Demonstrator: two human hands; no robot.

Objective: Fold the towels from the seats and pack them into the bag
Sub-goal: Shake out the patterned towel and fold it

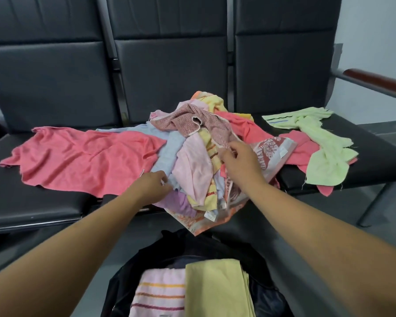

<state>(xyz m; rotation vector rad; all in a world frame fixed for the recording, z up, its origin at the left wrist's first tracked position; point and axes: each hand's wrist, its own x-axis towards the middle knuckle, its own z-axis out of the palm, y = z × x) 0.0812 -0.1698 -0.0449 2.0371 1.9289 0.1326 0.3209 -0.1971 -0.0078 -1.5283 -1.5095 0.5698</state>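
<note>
1. Two folded towels, a striped pink towel (159, 294) and a yellow towel (217, 289), already sit in your black bag (121, 284).
2. Most of the heap (199, 156) on the seats (55, 202) remains unfolded.
3. Your left hand (152, 185) pinches the light blue towel (169, 152); your right hand (240, 160) curls into the heap, grip unclear.

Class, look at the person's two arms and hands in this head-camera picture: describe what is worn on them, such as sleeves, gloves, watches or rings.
Both forearms are bare as far as the frame shows: no sleeves in view. The left hand and the right hand wear no gloves. No watch, bracelet or ring is visible on either.
</note>
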